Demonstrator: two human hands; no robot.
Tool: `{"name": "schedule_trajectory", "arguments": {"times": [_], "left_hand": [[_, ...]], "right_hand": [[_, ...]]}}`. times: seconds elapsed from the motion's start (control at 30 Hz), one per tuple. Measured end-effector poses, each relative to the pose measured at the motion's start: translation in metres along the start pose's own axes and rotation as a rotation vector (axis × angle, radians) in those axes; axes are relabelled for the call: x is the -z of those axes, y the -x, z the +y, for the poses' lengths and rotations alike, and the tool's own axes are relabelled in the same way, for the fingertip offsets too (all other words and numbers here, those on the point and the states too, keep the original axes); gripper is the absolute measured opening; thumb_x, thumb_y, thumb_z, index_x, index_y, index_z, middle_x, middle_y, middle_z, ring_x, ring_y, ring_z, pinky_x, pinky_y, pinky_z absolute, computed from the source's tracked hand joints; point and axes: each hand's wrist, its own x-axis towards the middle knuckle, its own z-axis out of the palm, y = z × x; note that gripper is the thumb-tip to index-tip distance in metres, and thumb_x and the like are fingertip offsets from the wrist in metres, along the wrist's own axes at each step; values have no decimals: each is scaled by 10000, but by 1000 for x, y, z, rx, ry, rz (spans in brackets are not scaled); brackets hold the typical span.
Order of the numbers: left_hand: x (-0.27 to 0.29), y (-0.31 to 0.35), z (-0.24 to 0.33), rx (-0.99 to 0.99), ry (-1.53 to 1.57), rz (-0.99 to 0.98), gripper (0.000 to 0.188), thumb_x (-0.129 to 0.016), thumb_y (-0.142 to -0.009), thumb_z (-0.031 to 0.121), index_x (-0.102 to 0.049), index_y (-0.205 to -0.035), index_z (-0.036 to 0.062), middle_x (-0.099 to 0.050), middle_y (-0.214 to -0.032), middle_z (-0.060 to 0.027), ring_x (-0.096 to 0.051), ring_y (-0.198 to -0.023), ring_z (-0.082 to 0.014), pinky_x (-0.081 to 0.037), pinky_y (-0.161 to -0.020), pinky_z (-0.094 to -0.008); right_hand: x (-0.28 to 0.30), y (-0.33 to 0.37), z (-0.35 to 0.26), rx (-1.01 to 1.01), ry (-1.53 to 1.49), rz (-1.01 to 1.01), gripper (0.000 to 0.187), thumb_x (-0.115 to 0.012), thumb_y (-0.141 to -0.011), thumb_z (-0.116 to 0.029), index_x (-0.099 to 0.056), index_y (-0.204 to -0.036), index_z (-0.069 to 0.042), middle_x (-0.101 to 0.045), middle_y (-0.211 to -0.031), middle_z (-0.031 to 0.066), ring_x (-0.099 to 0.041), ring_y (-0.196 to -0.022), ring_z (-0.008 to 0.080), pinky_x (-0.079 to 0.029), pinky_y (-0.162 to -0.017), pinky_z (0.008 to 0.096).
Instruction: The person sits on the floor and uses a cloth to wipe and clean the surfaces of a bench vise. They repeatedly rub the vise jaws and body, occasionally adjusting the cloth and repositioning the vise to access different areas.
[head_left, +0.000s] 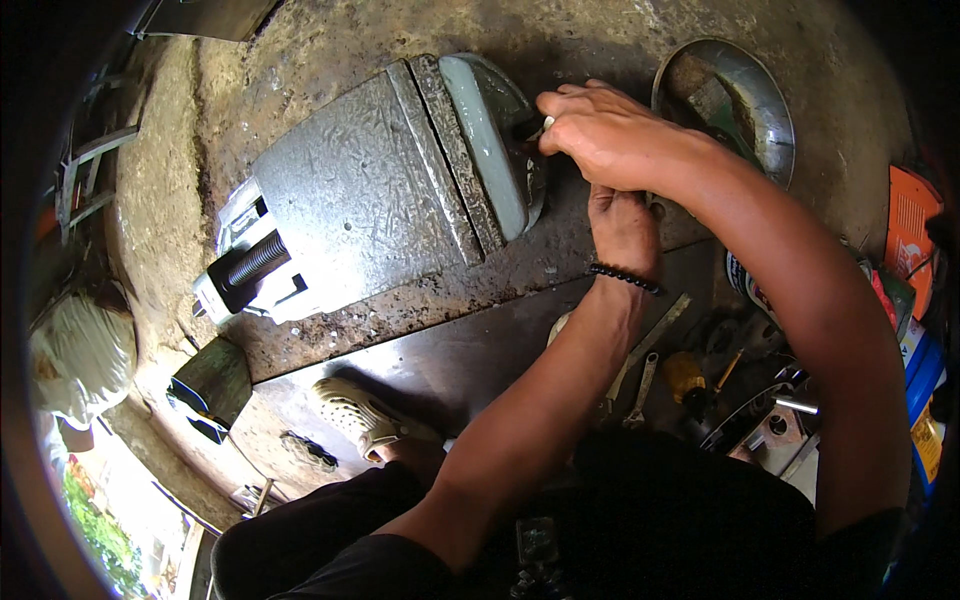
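Note:
A large grey metal vise (350,190) takes up the middle, its plate-like top worn and scratched. A threaded screw (255,262) shows at its left end. On its right end sits a blue-grey painted part (488,150). Just beside that part, my right hand (605,135) is closed, fingers pinched near a small pale bit whose kind I cannot make out. Directly below it, my left hand (625,230), with a black bead bracelet (627,277) at the wrist, is closed too. My right hand partly covers its fingers, so what it grips is hidden.
Behind my right forearm lies a round metal pan (783,125). A wrench (645,385), a yellow-handled tool (686,376) and several metal parts lie lower right. An orange case (908,235) stands far right. A dark metal box (215,385) and a clog-shod foot (355,410) are lower left.

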Motion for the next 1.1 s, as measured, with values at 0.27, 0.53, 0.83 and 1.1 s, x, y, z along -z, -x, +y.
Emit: {"name": "schedule_trajectory", "arguments": {"times": [0.27, 0.53, 0.83, 1.1], "left_hand": [[-13, 8, 14, 403, 729, -71, 229, -532, -1009, 184, -562, -1186, 42, -622, -1098, -18, -576, -966, -97, -461, -806, -246], [-15, 39, 41, 455, 483, -157, 398, -523, -1013, 206, -492, -1310, -57, -581, -1228, -90, -542, -1109, -154, -430, -962, -298], [39, 56, 79, 336, 124, -260, 354, -473, -1033, 343, -644, -1053, 33, -644, -902, -17, -571, -820, -85, -443, -726, -234], [41, 48, 91, 162, 212, -224, 295, -563, -998, 167, -528, -1218, -27, -602, -1080, -62, -563, -1013, -120, -465, -871, -266]], "right_hand": [[11, 22, 1, -129, 84, 12, 315, -604, -763, -28, -737, -1043, -85, -621, -1097, 132, -590, -1073, 306, -460, -948, 427], [20, 81, 4, -561, -732, 239, 324, -515, -945, -47, -643, -1238, -99, -627, -1142, 75, -613, -1019, 195, -483, -873, 322], [17, 137, -21, -684, -1812, 381, 517, -598, -907, -177, -458, -1368, 14, -624, -1080, 136, -610, -914, 189, -495, -820, 297], [14, 147, -27, -591, -1821, 336, 497, -560, -917, -164, -454, -1358, 39, -636, -1154, 156, -630, -1039, 227, -476, -936, 334]]}}
